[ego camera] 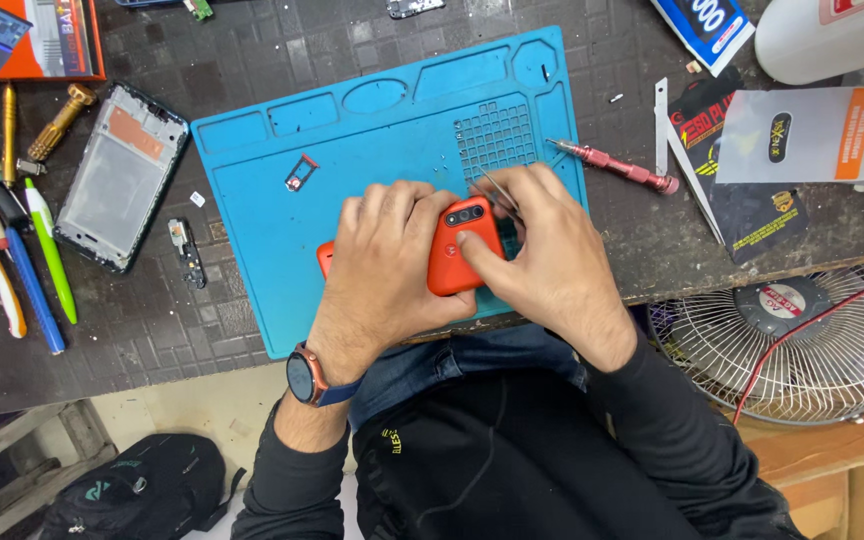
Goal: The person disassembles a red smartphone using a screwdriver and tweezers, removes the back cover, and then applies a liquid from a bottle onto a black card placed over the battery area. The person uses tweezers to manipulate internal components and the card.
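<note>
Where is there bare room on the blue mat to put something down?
The blue mat is bare left of the left hand, below the small red tray. It is crowded where both hands hold the orange phone; the right hand covers the mat's right side.

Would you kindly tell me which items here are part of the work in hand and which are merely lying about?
In hand:
- orange phone, held by left hand and right hand
- tweezers in the right hand
- blue mat

Lying about:
- red screwdriver
- phone frame
- SIM tray
- pens
- fan
</note>
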